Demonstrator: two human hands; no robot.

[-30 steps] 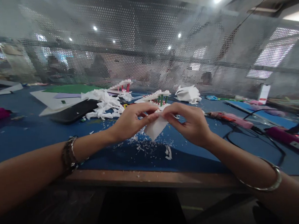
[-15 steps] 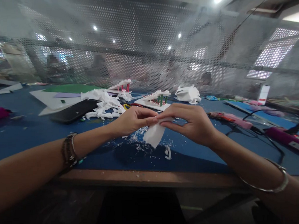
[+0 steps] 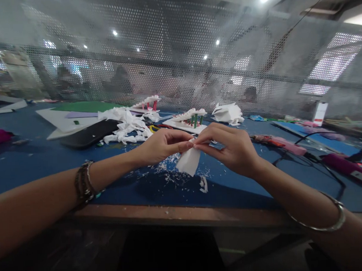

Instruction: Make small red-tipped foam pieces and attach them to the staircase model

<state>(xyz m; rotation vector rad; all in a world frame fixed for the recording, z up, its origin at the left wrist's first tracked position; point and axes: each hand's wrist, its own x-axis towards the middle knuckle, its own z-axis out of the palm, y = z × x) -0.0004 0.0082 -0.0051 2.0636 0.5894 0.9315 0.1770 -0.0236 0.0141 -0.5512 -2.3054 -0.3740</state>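
Between my hands hangs a small piece of white paper (image 3: 188, 162), its free end pointing down above the table. My left hand (image 3: 162, 147) pinches its top edge with thumb and fingertips. From the other side, the thumb and fingers of my right hand (image 3: 229, 148) close on the same edge, their tips nearly meeting the left ones. Below lie tiny white paper shreds (image 3: 173, 176) and a curled white scrap (image 3: 203, 184). Behind my hands stands a small white model with green posts (image 3: 194, 119), with yellow-handled scissors (image 3: 154, 129) partly hidden by my left hand.
A heap of crumpled white paper (image 3: 128, 126) and a black flat case (image 3: 89, 134) lie at left, near a green sheet (image 3: 86, 107). Another crumpled paper bundle (image 3: 227, 114) sits behind. At right are a pink glue gun (image 3: 289, 145), a purple power strip (image 3: 349, 168) and cables.
The paper piece has shifted slightly right and turned to hang straighter. My right fingertips have drawn a little to the right along its top edge.
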